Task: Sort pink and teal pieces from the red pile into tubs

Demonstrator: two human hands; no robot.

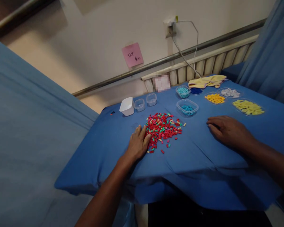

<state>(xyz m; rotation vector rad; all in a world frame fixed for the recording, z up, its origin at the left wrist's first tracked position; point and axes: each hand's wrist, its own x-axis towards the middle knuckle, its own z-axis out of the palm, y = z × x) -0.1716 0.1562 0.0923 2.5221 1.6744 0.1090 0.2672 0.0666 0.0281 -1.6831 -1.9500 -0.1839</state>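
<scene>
Left hand: my left hand (139,141) lies palm down with the fingers extended, thumb and fingertips touching the near-left edge of the heap.
Heap: the loose pile of small pieces (162,127), mostly red and pink with some green and cream, spreads to the right of my left hand and a little beyond it, straight on the blue cloth (104,151).
Right hand: my right hand (224,129) rests on the cloth, well apart from the heap, fingers loosely curled; I cannot tell whether anything is under the palm.
Tubs beyond my left hand: a white tub (127,106), then a small clear tub (139,105) and a second clear tub (151,99) to its right.
Blue pieces: some blue pieces (187,109) sit in a clear container beyond and left of my right hand, with light-blue pieces (183,91) in another behind.
Beyond my right hand: orange-yellow pieces (215,98), white pieces (230,92) and, slightly rightward, pale-yellow pieces (248,107).
Farthest: a crumpled yellow towel (207,81).
</scene>
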